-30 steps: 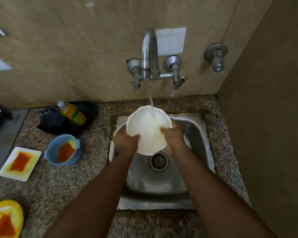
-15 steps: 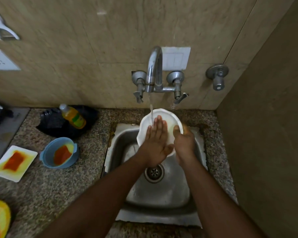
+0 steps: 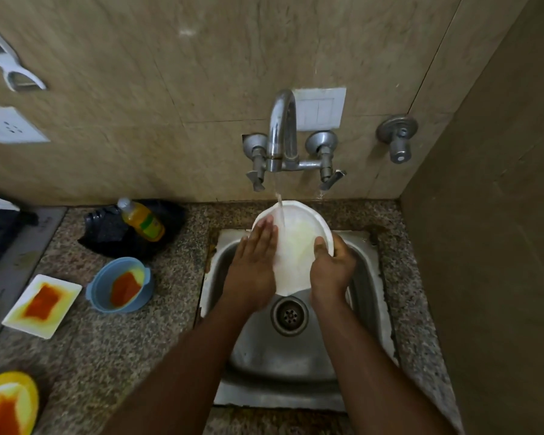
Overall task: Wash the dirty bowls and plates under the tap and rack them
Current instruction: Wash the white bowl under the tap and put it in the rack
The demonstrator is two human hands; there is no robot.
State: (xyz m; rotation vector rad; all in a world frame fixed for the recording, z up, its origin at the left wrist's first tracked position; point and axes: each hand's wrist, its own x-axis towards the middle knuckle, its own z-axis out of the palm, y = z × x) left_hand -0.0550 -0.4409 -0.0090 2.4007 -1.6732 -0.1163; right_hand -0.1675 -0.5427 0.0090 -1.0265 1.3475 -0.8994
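Right fingers (image 3: 322,246) gripping white plate (image 3: 299,246) rim, left fingers (image 3: 264,233) flat on it, blue bowl (image 3: 120,288) holding orange sauce

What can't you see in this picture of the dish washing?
- Head view: the lower left of the white plate is covered by the left hand.
- The right hand hides its own fingers behind the rim.
- The yellow plate is cut off by the bottom left corner.
- The bottle label is too small to read.
- No rack shows.
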